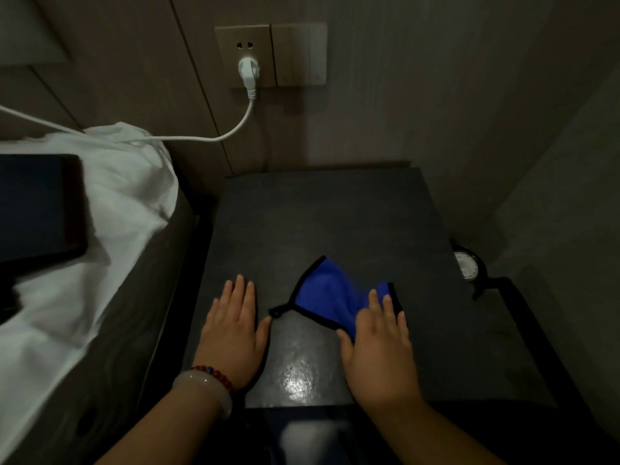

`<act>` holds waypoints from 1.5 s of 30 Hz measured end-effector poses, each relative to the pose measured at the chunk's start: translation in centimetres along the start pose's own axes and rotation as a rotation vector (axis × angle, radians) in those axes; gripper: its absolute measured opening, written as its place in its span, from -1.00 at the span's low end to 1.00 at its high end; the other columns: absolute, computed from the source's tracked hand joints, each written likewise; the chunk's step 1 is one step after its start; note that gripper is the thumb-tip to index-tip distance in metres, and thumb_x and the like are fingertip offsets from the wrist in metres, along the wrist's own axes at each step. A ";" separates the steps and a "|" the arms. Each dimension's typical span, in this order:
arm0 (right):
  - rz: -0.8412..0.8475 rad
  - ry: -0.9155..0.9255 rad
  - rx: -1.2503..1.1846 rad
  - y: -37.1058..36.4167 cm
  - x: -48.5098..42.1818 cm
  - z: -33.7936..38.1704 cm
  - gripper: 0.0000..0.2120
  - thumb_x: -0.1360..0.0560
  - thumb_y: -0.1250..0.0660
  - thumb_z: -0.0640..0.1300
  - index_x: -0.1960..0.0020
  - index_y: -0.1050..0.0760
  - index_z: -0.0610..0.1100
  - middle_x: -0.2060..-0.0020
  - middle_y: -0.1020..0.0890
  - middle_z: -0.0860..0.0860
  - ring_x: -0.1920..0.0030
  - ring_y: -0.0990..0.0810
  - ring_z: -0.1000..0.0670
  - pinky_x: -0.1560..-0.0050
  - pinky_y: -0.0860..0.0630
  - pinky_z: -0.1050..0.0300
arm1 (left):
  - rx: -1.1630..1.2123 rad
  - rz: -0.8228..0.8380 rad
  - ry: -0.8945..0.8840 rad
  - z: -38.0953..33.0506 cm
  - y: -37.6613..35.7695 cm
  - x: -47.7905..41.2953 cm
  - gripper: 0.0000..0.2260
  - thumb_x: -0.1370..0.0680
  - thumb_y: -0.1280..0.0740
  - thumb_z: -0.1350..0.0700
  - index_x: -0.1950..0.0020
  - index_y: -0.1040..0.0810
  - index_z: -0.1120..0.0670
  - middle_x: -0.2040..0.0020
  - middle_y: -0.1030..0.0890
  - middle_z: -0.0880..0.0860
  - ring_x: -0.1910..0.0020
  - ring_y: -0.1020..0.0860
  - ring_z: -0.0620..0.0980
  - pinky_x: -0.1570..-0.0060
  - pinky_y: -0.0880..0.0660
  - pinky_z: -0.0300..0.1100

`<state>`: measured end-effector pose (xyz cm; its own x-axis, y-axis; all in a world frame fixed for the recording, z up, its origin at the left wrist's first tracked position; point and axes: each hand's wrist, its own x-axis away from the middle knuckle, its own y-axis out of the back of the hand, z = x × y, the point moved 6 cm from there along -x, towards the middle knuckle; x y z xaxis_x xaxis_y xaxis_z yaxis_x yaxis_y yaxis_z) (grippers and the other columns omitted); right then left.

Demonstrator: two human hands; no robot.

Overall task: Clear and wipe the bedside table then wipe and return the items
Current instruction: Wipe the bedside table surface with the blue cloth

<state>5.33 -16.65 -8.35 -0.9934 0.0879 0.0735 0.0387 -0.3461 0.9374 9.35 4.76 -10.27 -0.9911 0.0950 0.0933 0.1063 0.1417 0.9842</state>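
Observation:
The dark bedside table (335, 216) fills the middle of the view, its top bare except for a blue cloth (327, 292) with a black edge and a small hanging loop. My right hand (379, 344) presses flat on the near right corner of the cloth, fingers spread over it. My left hand (235, 327) lies flat and open on the table top left of the cloth, its thumb almost touching the loop. A wet, shiny patch shows on the table between my wrists.
The bed with a white sheet (110, 209) runs along the left; a black tablet-like slab (37, 209) lies on it. A white plug and cable (249, 73) hang from the wall socket. A small round clock-like object (465, 265) sits low at the right.

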 end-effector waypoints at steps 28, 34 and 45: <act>-0.054 0.002 0.123 -1.8 -0.2 -0.2 -0.44 -0.49 -0.01 -0.04 -0.44 -0.37 -0.17 -0.47 -0.31 -0.21 -0.46 -0.31 -0.18 -0.43 -0.20 -0.13 | -0.077 -0.073 0.026 0.0 -0.3 0.2 -0.38 -0.59 0.11 -0.15 -0.57 -0.12 0.15 -0.59 -0.09 0.15 -0.57 -0.05 0.11 -0.50 -0.01 0.02; 0.096 0.196 0.109 -3.7 4.3 2.1 -0.48 -0.47 -0.06 0.02 -0.34 -0.50 -0.11 -0.37 -0.48 -0.12 -0.35 -0.48 -0.09 -0.31 -0.39 -0.12 | -0.069 -0.072 0.014 0.1 -0.3 0.1 -0.33 -0.55 0.14 -0.17 -0.54 -0.20 0.19 -0.56 -0.16 0.18 -0.55 -0.11 0.15 -0.48 -0.08 0.08; -0.034 -0.203 0.136 -0.2 -1.6 -6.2 -0.44 -0.59 0.12 0.01 -0.54 -0.13 -0.14 -0.54 -0.11 -0.17 -0.54 -0.10 -0.15 -0.49 0.01 -0.06 | -0.049 -0.081 -0.014 0.1 -0.1 0.3 -0.27 -0.51 0.26 -0.20 -0.57 -0.12 0.14 -0.59 -0.09 0.13 -0.57 -0.04 0.10 -0.49 0.05 -0.02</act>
<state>6.22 -22.50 -10.72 -0.9530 0.2876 0.0953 0.0338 -0.2116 0.9768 9.06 4.87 -10.41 -0.9950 0.0994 0.0113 0.0214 0.1011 0.9946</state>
